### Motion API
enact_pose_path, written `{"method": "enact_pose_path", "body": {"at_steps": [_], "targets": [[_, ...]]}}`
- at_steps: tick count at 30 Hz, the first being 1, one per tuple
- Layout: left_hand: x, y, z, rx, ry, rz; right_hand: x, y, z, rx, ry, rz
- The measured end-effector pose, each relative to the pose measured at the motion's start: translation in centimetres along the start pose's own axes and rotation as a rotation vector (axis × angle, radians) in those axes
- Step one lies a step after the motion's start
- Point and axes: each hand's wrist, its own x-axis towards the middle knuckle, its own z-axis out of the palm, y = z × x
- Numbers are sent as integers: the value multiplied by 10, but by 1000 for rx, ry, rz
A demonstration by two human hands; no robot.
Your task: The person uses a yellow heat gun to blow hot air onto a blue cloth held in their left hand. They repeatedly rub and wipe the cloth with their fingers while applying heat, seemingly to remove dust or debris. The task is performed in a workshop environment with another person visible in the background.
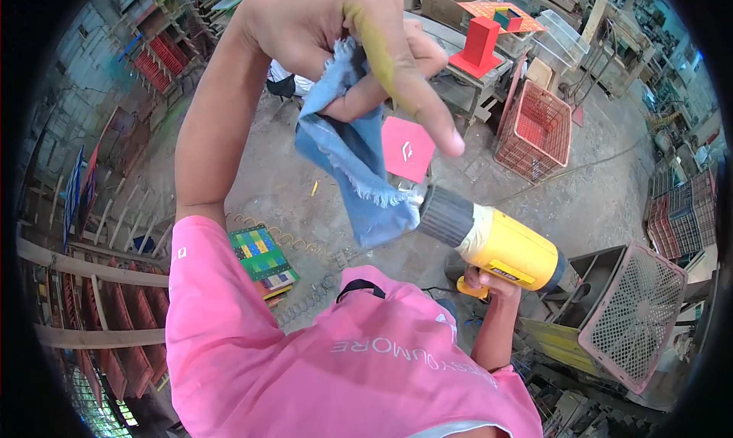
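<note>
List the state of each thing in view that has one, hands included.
Left hand: yellow-smeared, holding the blue cloth
Right hand: gripping the yellow heat gun
Blue cloth: frayed, hanging
Yellow heat gun: nozzle pointed at the cloth; on or off, cannot tell
Red crate: on the floor, open-topped
Red column: upright

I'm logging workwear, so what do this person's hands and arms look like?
The left hand and right hand are ungloved; a yellow smear marks one left finger. Forearms are bare below pink sleeves, the left with a small white mark.
</note>
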Motion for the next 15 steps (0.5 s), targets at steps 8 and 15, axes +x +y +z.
{"method": "enact_pose_path", "body": {"at_steps": [8, 15], "targets": [[5, -8, 6, -226, 169, 163, 6, -12, 20, -260, -36, -182], [15, -29, 0, -414, 371, 376, -16, 20, -23, -127, 125, 20]]}}
